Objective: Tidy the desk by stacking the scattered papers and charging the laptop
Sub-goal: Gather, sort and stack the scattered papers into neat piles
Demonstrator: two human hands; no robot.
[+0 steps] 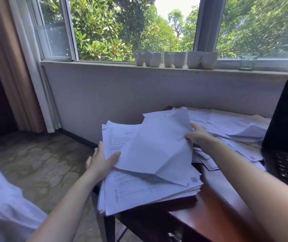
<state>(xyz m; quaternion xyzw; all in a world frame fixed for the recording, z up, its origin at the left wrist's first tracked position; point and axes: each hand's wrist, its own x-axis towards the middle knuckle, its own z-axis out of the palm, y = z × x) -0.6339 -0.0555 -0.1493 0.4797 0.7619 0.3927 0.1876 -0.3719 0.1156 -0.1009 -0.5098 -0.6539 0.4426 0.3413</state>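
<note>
Both hands on the paper stack (150,191) at the desk's (214,205) left corner.
Left hand (101,160) grips the stack's 9 o'clock edge, thumb on top, fingers along the side; right hand (198,135) holds the 3 o'clock edge of a creased sheet (159,147), fingers curled on it; the sheet lies tented on the stack; loose papers (235,126) spread at the stack's 2 o'clock; the open laptop (286,137) stands at 3 o'clock, beyond them; mugs (175,59) line the sill (104,64) at 12 o'clock.
</note>
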